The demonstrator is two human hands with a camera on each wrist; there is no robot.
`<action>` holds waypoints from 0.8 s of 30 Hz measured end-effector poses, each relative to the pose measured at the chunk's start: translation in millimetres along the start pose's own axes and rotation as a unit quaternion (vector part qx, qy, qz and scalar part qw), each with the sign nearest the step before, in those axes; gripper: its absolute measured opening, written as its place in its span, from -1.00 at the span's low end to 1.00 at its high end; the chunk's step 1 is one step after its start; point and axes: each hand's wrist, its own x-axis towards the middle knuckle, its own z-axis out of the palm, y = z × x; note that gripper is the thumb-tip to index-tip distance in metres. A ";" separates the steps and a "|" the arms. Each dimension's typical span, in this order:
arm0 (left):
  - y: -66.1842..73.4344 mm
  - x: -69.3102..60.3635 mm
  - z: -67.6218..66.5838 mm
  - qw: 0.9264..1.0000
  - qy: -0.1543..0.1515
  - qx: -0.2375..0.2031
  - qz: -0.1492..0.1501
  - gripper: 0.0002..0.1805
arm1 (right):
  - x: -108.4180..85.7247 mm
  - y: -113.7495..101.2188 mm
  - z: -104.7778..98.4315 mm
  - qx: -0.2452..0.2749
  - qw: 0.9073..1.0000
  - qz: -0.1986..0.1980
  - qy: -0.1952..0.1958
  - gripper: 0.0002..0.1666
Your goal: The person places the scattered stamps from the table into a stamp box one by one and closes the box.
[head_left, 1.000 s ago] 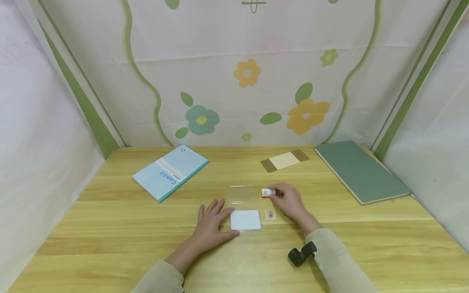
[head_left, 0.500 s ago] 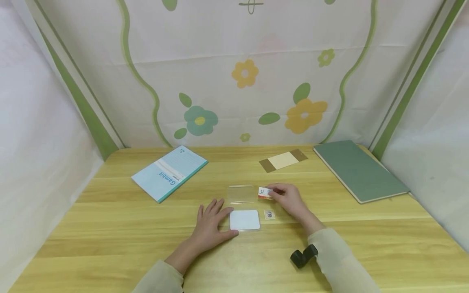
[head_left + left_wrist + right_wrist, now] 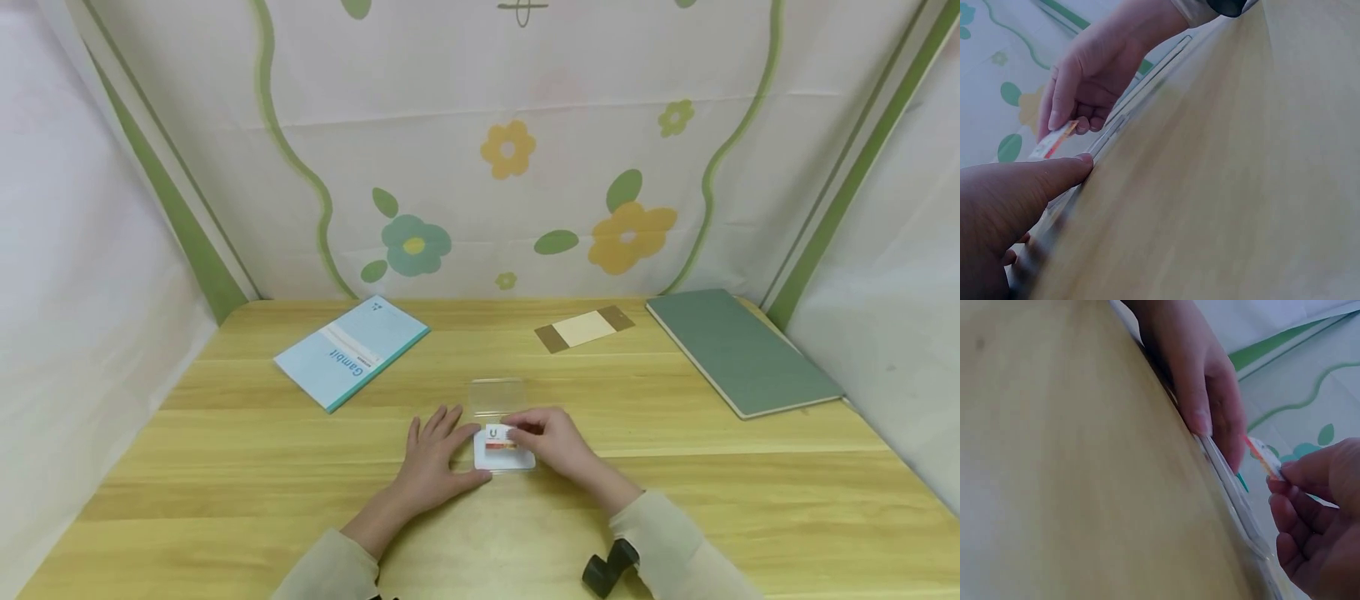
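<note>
A clear plastic case lies unfolded on the table, its transparent lid [image 3: 497, 396] farther back. In its nearer half is a white card stack or pad [image 3: 482, 462]. My left hand [image 3: 431, 467] rests at the case's left side, thumb and forefinger touching its corners, other fingers spread. My right hand [image 3: 555, 442] pinches a small printed card [image 3: 495, 438] by its right end, above the white surface. It bears a dark "U"-like mark and a red-orange band. In the right wrist view the small card [image 3: 1264, 457] is tilted and clear of the case [image 3: 1235, 494].
A light-blue "Gambit" notebook [image 3: 352, 353] lies at the back left. A brown-ended beige card strip [image 3: 584, 329] lies at the back, and a dark green notebook [image 3: 742, 354] at the right. A floral curtain [image 3: 450, 125] stands behind the wooden table [image 3: 225, 483].
My right hand has lifted the small printed card and carried it left and nearer, over the white surface. The square picture piece is now hidden. My left hand stays in place.
</note>
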 end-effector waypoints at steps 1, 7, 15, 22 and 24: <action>0.1 0.3 0.1 1.000 0.001 0.000 0.001 -0.33 | -0.5 0.9 2.3 -0.010 1.000 -0.004 -0.003 -0.82; -0.1 0.7 0.7 1.000 0.005 -0.003 0.002 -0.34 | -2.4 3.8 12.1 -0.064 0.997 -0.037 0.009 -0.84; -1.5 1.1 1.4 1.000 -0.001 -0.002 -0.002 -0.33 | -2.9 1.4 19.0 -0.116 0.991 -0.062 0.032 -0.85; -0.4 1.1 -0.4 1.000 -0.004 -0.005 -0.002 -0.34 | -2.6 0.7 22.7 -0.150 0.986 -0.066 0.029 -0.85; -0.5 1.1 -0.1 1.000 -0.004 -0.005 -0.001 -0.34 | -3.2 0.9 23.2 -0.157 0.985 -0.067 0.026 -0.85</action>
